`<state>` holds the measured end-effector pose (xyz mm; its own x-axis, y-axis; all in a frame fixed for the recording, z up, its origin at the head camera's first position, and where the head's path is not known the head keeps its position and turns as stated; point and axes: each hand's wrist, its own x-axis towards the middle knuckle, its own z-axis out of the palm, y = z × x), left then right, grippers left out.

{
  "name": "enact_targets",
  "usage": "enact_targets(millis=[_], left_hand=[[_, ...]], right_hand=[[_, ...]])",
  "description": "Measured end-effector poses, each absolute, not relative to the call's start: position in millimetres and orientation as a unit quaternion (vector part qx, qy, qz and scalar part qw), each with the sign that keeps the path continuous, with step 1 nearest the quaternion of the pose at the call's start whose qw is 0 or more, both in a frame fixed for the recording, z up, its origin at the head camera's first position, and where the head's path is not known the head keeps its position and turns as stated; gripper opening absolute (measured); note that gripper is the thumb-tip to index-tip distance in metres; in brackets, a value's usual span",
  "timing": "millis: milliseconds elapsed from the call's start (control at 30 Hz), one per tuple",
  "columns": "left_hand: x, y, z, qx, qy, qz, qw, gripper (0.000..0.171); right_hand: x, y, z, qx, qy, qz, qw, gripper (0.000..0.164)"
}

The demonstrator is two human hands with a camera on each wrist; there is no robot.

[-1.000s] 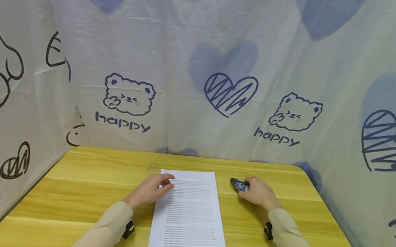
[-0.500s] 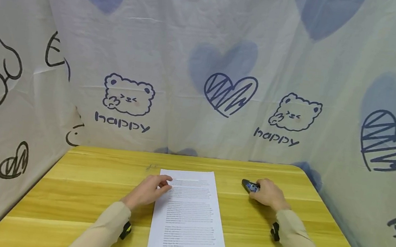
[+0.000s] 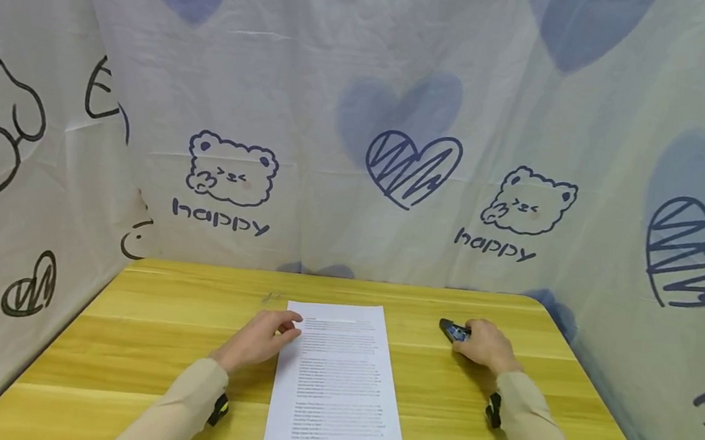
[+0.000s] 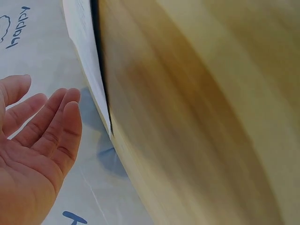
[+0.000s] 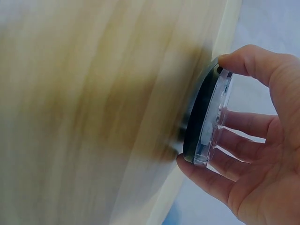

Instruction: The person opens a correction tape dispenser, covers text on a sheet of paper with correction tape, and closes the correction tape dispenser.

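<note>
In the head view, my right hand (image 3: 487,346) holds a small correction tape dispenser (image 3: 454,331) at the right rear of the table, its dark pointed end facing left. The right wrist view shows the dispenser (image 5: 208,117) on edge, dark on one side and clear on the other, gripped between thumb and fingers. Whether it touches the table I cannot tell. My left hand (image 3: 261,338) is by the upper left edge of a printed sheet of paper (image 3: 339,393). Its fingers (image 4: 68,131) are loosely bent and hold nothing.
The yellow wooden table (image 3: 136,340) ends at a white curtain (image 3: 325,231) with heart and bear drawings, which also hangs along both sides. A faint mark (image 3: 272,296) is on the tabletop behind the left hand.
My right hand has moved right with the correction tape dispenser, away from the paper. My left hand has drawn back slightly to the left. The paper stays in place.
</note>
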<state>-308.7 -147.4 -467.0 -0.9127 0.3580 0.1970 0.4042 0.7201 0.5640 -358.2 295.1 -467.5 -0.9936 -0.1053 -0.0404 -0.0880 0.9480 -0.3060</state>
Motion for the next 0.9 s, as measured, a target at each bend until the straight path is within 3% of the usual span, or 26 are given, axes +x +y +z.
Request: enact_targets(millis=[233, 600, 900], left_hand=[[-305.8, -149.0, -470.0, -0.189, -0.935, -0.298, 0.031, 0.030], [-304.6, -164.2, -465.6, -0.186, -0.946, -0.258, 0.064, 0.031], [-295.6, -180.6, -463.2, -0.174, -0.950, -0.229, 0.120, 0.032]], right_hand=[[-354.2, 304.3, -467.5, -0.041, 0.987, -0.151, 0.036, 0.054], [-349.6, 305.8, -465.0, -0.022, 0.988, -0.146, 0.052, 0.046], [-343.0, 290.9, -466.4, -0.033, 0.986, -0.152, 0.055, 0.078]])
